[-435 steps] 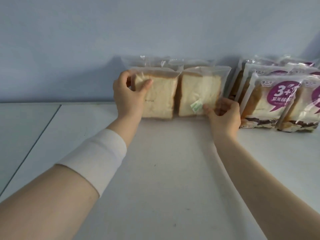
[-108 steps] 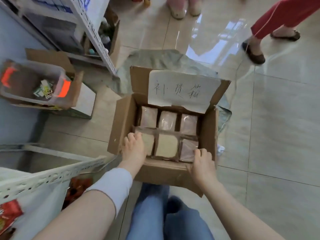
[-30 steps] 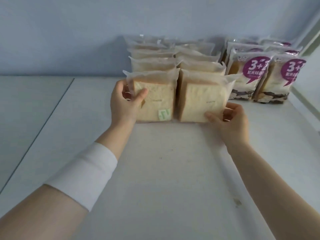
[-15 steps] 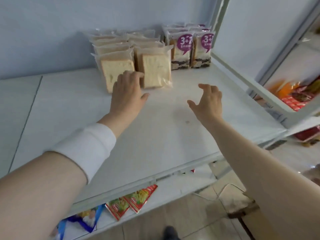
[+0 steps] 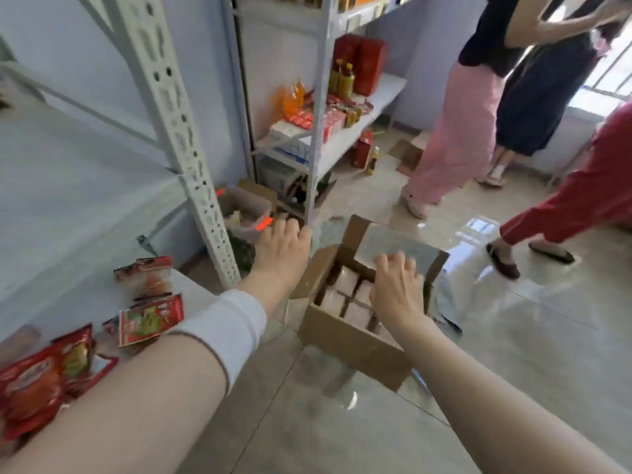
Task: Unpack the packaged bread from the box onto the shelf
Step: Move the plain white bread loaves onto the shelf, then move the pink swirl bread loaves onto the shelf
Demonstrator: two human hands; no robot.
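Note:
An open cardboard box (image 5: 352, 343) stands on the tiled floor, with a white paper label on its far flap. Inside it stand several clear-wrapped packs of sliced bread (image 5: 345, 295), blurred by motion. My left hand (image 5: 282, 249) hangs in the air above the box's left flap, fingers relaxed, holding nothing. My right hand (image 5: 396, 285) is over the box's right half, above the bread, fingers loosely bent and empty. The white shelf board (image 5: 68, 165) is at the left; the bread placed on it is out of view.
A white perforated shelf post (image 5: 184, 142) rises between the shelf and the box. Red snack packets (image 5: 150, 316) lie on the lower shelf at left. A second rack (image 5: 328, 131) holds goods behind. Three people (image 5: 461, 124) stand on the glossy floor at right.
My view swung from the shelf with the bread down to the floor. Both hands left the shelf, empty, and now hover over the open box.

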